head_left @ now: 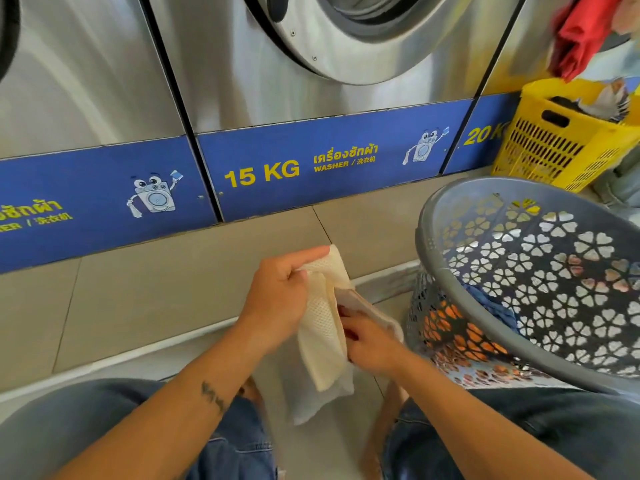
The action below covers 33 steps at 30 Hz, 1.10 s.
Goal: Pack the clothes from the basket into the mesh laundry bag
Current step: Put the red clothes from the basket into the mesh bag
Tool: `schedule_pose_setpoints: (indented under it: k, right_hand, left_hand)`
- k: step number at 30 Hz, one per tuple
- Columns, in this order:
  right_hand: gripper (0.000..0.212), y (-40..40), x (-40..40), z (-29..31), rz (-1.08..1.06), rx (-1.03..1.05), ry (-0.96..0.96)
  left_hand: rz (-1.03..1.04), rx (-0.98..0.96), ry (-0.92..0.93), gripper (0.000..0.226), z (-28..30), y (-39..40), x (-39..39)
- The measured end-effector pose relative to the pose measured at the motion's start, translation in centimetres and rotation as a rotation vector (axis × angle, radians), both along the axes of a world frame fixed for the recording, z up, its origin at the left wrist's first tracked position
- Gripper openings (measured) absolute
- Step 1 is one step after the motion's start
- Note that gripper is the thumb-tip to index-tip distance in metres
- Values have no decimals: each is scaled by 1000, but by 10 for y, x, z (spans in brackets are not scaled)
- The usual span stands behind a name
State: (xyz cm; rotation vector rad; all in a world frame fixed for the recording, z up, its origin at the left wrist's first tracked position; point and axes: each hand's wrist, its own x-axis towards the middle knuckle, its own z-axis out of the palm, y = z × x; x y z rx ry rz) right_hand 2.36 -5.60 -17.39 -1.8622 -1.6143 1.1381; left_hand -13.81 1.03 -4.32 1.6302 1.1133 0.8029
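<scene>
Cream cloth mesh bag (323, 327); perforated grey plastic basket (450, 285); brushed-steel washers (242, 64).

Blue washer panel (332, 161) reads "15 KG WASHER" (yellow lettering).

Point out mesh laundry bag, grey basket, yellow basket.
mesh laundry bag (323, 344), head view, on its hanging cream mesh panel.
grey basket (460, 299), head view, on its near rim.
yellow basket (550, 147), head view, on its slotted front wall.

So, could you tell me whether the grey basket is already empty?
No, blue clothes still lie inside the grey basket, beside the hands.
</scene>
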Motion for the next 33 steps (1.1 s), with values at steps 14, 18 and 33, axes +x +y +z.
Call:
schedule_pose_setpoints:
  k: [14,18,33]
  right_hand:
    - [100,-54,29,0,193,-294,-676]
    - [104,-58,31,9,215,-295,-679]
    - [53,-101,79,190,-2,14,-170]
  left_hand:
    - [132,-195,334,44,-95,-18,15]
    - [-48,-207,385,51,-103,-28,26]
    - [-30,-255,-64,54,-15,-33,94]
